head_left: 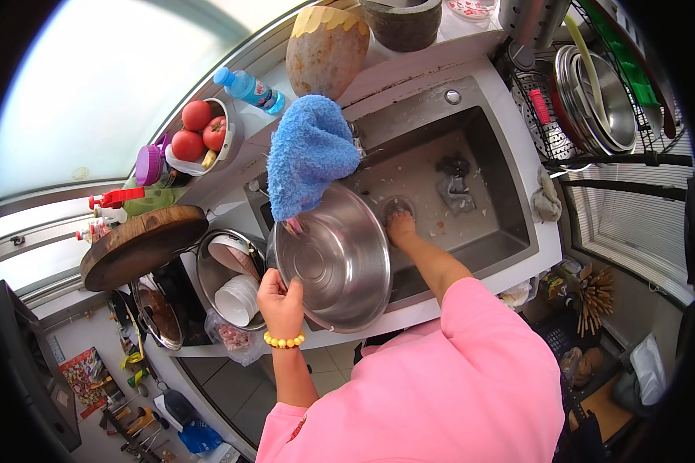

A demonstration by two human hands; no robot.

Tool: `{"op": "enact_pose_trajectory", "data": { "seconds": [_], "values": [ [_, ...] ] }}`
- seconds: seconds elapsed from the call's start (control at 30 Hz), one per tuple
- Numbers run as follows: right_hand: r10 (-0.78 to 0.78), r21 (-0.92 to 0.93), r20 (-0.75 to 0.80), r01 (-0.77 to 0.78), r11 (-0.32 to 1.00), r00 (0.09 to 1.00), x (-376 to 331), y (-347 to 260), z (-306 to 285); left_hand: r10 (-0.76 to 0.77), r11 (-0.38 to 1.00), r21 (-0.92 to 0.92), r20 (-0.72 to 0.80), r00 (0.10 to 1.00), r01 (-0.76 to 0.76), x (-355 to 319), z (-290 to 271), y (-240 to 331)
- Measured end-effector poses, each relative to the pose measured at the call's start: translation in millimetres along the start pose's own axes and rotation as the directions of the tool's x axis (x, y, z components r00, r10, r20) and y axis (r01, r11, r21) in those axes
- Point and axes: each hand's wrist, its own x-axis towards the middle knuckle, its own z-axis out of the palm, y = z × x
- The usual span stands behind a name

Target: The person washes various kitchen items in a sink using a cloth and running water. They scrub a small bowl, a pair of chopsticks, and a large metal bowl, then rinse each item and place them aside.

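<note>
Tilted on its side over the sink's left part is a large stainless steel basin (355, 266). My left hand (281, 302) is closed on its near left rim, thumb on the inside. In the steel sink (504, 185) my right hand (399, 225) reaches down to the round drain (400, 206). Its fingers look bunched together there; what they hold, if anything, is hidden. Cloudy water with small pale scraps covers the sink bottom. A dark, crumpled piece (455, 187) lies in it, right of my hand. A blue towel (309, 154) hangs over the tap, partly covering the basin's far edge.
Left of the basin, a metal pot (208, 276) holds white bowls, with a round wooden board (143, 247) beside it. Tomatoes (197, 116) in a tub, a blue bottle (249, 90) and a large gourd (328, 52) line the back. A dish rack (548, 108) stands at right.
</note>
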Motion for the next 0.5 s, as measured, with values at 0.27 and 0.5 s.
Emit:
{"op": "enact_pose_trajectory", "data": {
  "seconds": [0.27,0.5],
  "values": [
    [0.003,0.225,-0.048,0.008,0.974,0.999,0.8,14.5,-16.1,0.012,1.000,-0.014,0.011,1.000,-0.012,1.4,-1.1,-6.2],
    [-0.081,0.270,-0.035,0.088,0.959,0.996,-7.9,20.1,-40.1,-0.009,1.000,-0.001,0.001,1.000,0.009,0.8,-1.7,-6.8]
  ]
}}
